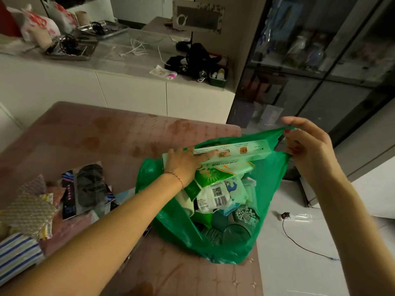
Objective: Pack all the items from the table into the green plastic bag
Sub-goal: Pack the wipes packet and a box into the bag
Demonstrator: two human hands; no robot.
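Note:
The green plastic bag (265, 182) stands open on the right part of the pink table (102, 133). It holds tissue packs, a jar of cotton swabs (245, 216) and other packets. My left hand (183, 163) grips a long pale green box (237, 153) lying across the bag's mouth. My right hand (307, 146) pinches the bag's far right handle and holds it up. On the table's left lie a black item in clear packaging (88, 186), silvery patterned packets (27, 212) and a blue-striped pack (17, 255).
The table's right edge drops to a white floor with a thin black cable (299, 242). Behind the table stands a white counter (128, 90) covered with bags, trays and cords. A dark glass cabinet (320, 60) stands at the right.

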